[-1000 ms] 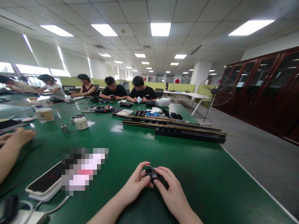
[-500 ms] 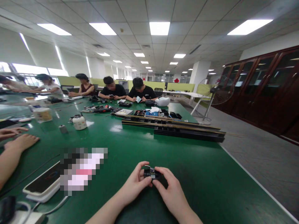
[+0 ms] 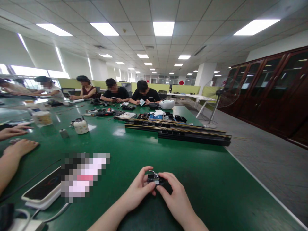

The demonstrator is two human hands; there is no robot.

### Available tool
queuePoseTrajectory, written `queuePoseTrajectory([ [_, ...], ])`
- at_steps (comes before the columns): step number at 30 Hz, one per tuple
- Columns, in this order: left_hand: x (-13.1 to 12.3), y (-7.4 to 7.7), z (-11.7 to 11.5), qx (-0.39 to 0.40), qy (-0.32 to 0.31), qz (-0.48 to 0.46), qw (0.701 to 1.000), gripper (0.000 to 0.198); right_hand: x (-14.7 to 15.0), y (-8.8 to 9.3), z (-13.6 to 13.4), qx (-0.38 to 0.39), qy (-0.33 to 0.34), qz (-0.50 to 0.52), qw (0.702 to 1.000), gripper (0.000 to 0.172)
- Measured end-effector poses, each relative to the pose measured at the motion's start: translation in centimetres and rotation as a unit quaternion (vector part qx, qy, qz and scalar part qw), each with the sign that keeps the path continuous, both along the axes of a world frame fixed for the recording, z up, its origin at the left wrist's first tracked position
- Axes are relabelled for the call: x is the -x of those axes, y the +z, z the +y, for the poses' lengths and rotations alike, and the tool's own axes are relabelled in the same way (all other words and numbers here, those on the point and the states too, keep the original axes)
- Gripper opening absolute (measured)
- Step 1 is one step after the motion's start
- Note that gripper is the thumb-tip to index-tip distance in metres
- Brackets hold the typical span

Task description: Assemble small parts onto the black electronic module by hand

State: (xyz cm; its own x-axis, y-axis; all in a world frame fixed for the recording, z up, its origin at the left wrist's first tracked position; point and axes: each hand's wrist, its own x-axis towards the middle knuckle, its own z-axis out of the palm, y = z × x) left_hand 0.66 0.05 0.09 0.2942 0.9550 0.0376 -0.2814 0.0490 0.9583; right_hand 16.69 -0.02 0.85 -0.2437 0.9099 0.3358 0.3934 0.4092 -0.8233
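Near the front of the green table, both my hands close on a small black device [image 3: 156, 180]. It has a silvery patch in its middle and a bent metal lever standing up on its top; its exact kind I cannot make out. My left hand [image 3: 141, 183] grips its left end, with the index finger up by the lever and the thumb at the near side. My right hand [image 3: 173, 188] pinches its right end between thumb and fingers. The fingers hide parts of both ends.
To the left lie a white-cased phone [image 3: 43, 186], a pixelated patch and cables. A co-worker's hands [image 3: 21, 147] rest at the left edge. Farther off are a white jar [image 3: 81, 126], a grey cylinder [image 3: 64, 133], black rails with thin rods [image 3: 192, 138], tools and several people.
The whole view has shifted very slightly. My hands keep almost the same hold on the black device.
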Motion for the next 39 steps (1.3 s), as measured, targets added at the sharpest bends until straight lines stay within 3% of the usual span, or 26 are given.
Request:
queuePoseTrajectory([
  [10,0.13,-0.73,0.13,-0.009,-0.004,-0.008,1.000,0.052,-0.03,0.17,0.06,0.007,0.004,-0.005,1.000,0.026],
  [20,0.01,0.00,0.01,0.007,-0.002,-0.007,1.000,0.053,0.02,0.35,-0.02,0.006,0.011,0.006,1.000,0.026],
  [39,0.06,-0.27,-0.01,0.002,-0.003,0.013,1.000,0.049,-0.07,-0.05,0.03,0.012,0.011,-0.004,1.000,0.021],
])
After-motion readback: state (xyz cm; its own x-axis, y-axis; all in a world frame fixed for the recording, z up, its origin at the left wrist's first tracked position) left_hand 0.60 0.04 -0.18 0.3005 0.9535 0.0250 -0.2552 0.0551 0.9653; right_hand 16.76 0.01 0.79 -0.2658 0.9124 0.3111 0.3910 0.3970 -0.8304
